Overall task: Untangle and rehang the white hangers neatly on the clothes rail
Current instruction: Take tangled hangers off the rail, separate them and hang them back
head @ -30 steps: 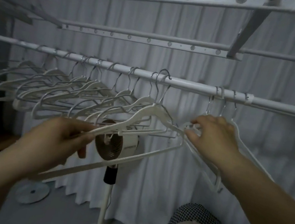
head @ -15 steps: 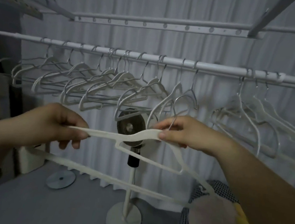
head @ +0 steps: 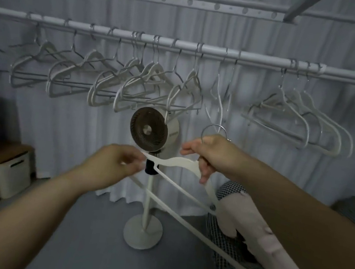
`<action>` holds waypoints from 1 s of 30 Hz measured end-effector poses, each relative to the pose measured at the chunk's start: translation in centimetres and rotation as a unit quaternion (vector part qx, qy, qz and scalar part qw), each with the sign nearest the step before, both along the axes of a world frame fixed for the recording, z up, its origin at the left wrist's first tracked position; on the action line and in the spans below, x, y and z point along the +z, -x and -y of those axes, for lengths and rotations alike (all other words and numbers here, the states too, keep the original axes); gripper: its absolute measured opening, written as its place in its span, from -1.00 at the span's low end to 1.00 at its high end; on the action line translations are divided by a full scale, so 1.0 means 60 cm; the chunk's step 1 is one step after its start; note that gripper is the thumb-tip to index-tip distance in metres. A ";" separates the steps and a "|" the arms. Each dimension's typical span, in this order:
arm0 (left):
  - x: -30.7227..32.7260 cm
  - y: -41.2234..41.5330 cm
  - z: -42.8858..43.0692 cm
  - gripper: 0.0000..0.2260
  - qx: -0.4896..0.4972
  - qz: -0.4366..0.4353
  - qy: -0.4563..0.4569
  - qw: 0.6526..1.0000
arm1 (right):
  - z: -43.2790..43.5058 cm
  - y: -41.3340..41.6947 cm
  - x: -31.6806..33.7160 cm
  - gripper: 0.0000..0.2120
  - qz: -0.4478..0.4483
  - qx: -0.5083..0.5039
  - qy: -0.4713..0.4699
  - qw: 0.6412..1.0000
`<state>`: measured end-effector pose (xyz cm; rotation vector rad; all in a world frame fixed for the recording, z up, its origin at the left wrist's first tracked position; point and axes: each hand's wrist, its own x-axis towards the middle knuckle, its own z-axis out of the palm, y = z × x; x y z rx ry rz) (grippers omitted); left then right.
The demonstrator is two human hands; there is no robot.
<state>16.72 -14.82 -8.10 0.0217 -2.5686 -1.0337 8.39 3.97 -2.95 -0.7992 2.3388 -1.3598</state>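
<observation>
Lowered well clear of the clothes rail (head: 205,49) since a moment ago, the white hanger (head: 182,163) lies slanting down to the right, left hand (head: 112,165) pinching its left tip, right hand (head: 216,156) closed at its neck, nearer the rail's gap

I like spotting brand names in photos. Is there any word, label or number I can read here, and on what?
None can be read.
The fan carries a small dark mark on its pale housing, too blurred to read.
The white bin, the hanger held in both hands and the rail show no writing.
</observation>
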 end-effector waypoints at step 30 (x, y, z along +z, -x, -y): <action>-0.048 -0.035 -0.208 -0.71 -0.169 0.267 -0.489 0.813 | -0.081 -0.024 -0.007 -0.69 -0.046 -0.186 0.070 0.979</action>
